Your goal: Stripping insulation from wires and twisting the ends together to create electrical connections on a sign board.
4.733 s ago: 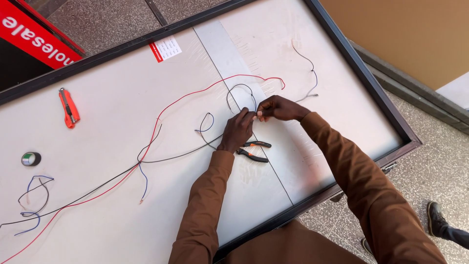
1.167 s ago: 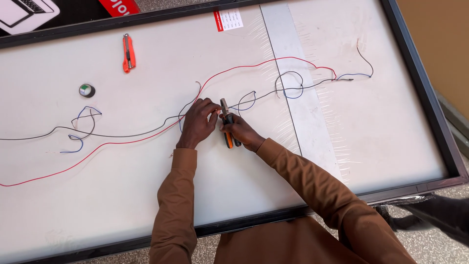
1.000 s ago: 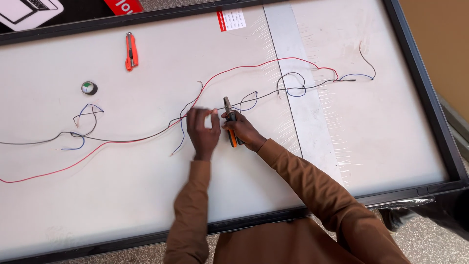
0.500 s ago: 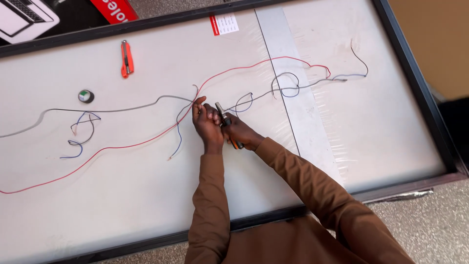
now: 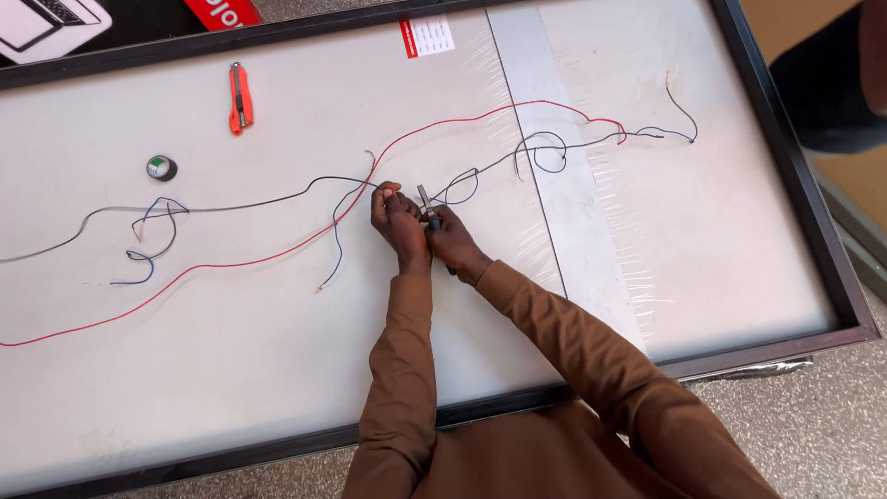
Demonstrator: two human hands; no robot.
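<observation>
My left hand (image 5: 397,222) and my right hand (image 5: 449,242) meet at the middle of a large white panel (image 5: 277,370) with a black frame. The left hand pinches a black wire (image 5: 268,200) that runs off to the left. The right hand grips a pair of pliers (image 5: 425,205), whose jaws point up and away at the wire just beside the left fingers. A long red wire (image 5: 231,265) and a short blue wire (image 5: 334,254) cross close to the left hand.
An orange utility knife (image 5: 239,97) lies at the upper left and a small roll of tape (image 5: 161,167) below it. More looped wire (image 5: 545,152) trails to the upper right. A grey strip (image 5: 564,185) runs across the panel. A person's dark clothing (image 5: 822,83) shows at the top right.
The left hand has slid right along the black wire to join the right hand and the pliers. The black wire on the left has been pulled straighter.
</observation>
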